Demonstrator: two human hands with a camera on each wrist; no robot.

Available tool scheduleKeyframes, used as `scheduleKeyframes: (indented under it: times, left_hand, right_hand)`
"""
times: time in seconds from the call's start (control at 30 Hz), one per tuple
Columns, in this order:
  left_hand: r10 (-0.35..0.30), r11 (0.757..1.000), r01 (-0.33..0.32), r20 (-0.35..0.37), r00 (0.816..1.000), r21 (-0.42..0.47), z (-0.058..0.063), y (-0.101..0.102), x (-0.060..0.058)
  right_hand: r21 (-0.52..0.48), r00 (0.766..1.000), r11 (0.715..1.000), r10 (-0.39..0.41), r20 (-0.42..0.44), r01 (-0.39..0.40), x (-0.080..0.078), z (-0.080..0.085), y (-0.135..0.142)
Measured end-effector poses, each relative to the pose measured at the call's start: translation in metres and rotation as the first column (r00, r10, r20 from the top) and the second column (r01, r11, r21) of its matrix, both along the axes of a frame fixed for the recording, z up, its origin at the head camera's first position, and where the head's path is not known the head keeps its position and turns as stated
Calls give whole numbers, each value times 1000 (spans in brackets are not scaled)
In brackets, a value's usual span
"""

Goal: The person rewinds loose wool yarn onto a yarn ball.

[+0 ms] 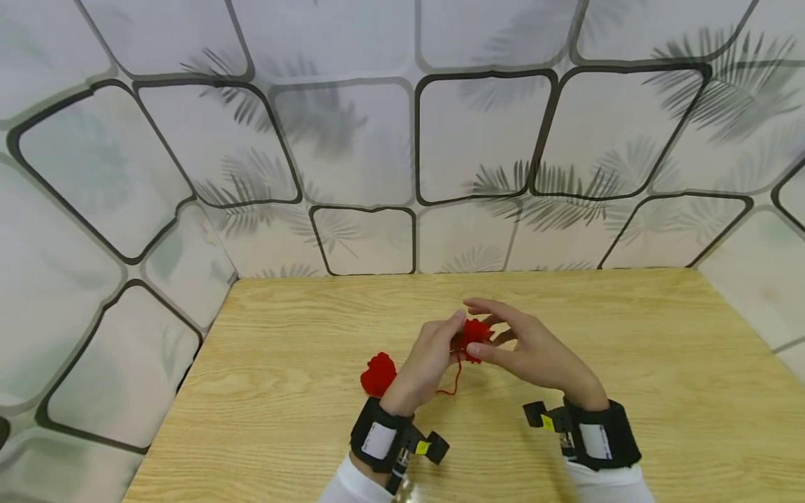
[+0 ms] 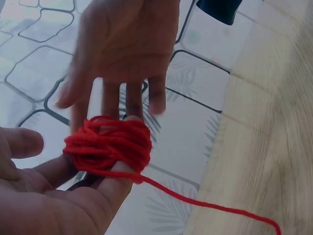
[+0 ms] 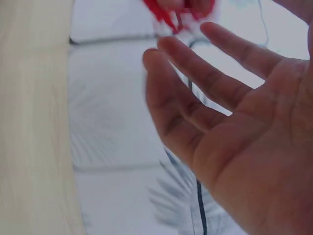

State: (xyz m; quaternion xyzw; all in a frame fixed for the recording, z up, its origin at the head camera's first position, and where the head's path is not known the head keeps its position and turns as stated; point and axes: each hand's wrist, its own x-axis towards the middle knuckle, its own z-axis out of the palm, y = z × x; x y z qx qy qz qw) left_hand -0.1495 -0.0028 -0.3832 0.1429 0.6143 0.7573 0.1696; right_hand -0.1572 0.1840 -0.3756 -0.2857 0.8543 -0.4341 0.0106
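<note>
A small wound bundle of red yarn [image 1: 476, 332] is held above the table by my left hand [image 1: 426, 360]. In the left wrist view, the wound yarn [image 2: 110, 147] sits among the left fingers, and the thumb stands apart from it. From its underside a single strand [image 2: 205, 202] runs off toward the lower right. My right hand [image 1: 537, 353] is beside the bundle, fingers loosely spread. The right wrist view has the right palm [image 3: 244, 127] facing the yarn, with a gap between fingertips and bundle. A larger red yarn ball [image 1: 379, 374] lies by my left wrist.
The wooden table [image 1: 264, 433] spreads beneath both hands. A patterned cloth wall [image 1: 358, 147] rises behind its far edge and at both sides. Each wrist wears a black strap [image 1: 600, 434] with a small camera mount.
</note>
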Motion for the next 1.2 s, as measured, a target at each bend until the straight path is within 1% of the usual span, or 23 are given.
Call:
scheduleKeyframes:
  times: [0.1,0.23,0.33,0.5,0.57,0.6,0.63,0.67,0.7,0.73,0.77,0.8,0.83,0.87,0.9,0.93,0.97,1.0,1.03,1.07,1.1,1.17,1.2]
  left_hand:
    - [-18,1000,18,-29,999,16,3,-2,2]
    - [-4,999,6,-43,999,50,7,-3,3]
    - [25,997,-24,-17,1000,75,9,-5,2]
    - [63,994,-67,52,997,91,10,-8,1]
    - [91,994,-94,50,995,59,11,-9,1]
    - [105,994,-106,30,994,20,12,-10,1]
    - [118,992,-118,0,993,-37,13,-12,1]
    - [126,984,-131,-50,991,-124,13,-14,2]
    - [122,962,-145,-109,986,-231,14,-18,2]
    - [108,922,-162,-168,980,-351,15,-23,1]
    - [85,864,-181,-219,972,-469,16,-28,2]
    - [54,786,-203,-262,964,-584,16,-35,2]
    - [26,692,-223,-285,958,-686,16,-42,2]
    - [-5,592,-232,-292,956,-771,16,-50,1]
    - [-29,505,-219,-270,963,-835,15,-58,1]
    - [-50,432,-192,-236,970,-881,13,-65,1]
    - [-69,373,-160,-199,978,-914,12,-71,0]
    - [-86,329,-123,-160,983,-936,9,-77,-1]
    - [-103,302,-82,-118,988,-950,7,-82,-2]
    - [-122,294,-45,-84,989,-955,5,-86,-4]
    - [-137,294,-17,-59,989,-956,2,-88,-5]
    - [-159,315,13,-40,986,-949,-3,-90,-8]
    - [-161,333,21,-35,986,-943,-5,-90,-9]
  right_hand:
    - [-61,999,998,22,24,-20,-1,-4,-12]
    - [-134,998,990,-36,59,44,0,-7,-23]
    - [-161,992,981,-101,78,112,0,-6,-27]
    - [-189,981,967,-152,123,173,-1,-4,-26]
    - [-181,977,965,-165,132,188,-1,-4,-25]
    - [-164,976,967,-176,127,196,-1,-4,-24]
    - [-142,975,969,-183,124,200,-1,-4,-23]
    - [-116,974,971,-194,121,208,-1,-5,-22]
    - [-85,972,973,-203,118,214,-2,-5,-21]
    - [-44,970,974,-215,113,221,-3,-6,-19]
    - [-1,968,974,-226,114,227,-3,-7,-16]
    - [48,964,971,-239,114,235,-5,-9,-12]
    - [93,960,966,-252,122,242,-6,-10,-8]
    - [147,954,956,-272,124,253,-7,-12,-3]
    - [203,950,944,-289,121,261,-8,-14,2]
    - [256,944,928,-307,119,270,-10,-16,8]
    - [303,939,912,-323,119,276,-11,-18,13]
    - [348,934,894,-339,111,283,-12,-20,18]
    - [384,931,879,-349,108,284,-13,-22,22]
    - [416,929,864,-355,104,284,-14,-23,26]
    - [441,926,852,-362,108,282,-15,-26,28]
    - [488,918,828,-377,122,275,-16,-29,32]
    - [509,915,818,-382,130,269,-16,-31,32]
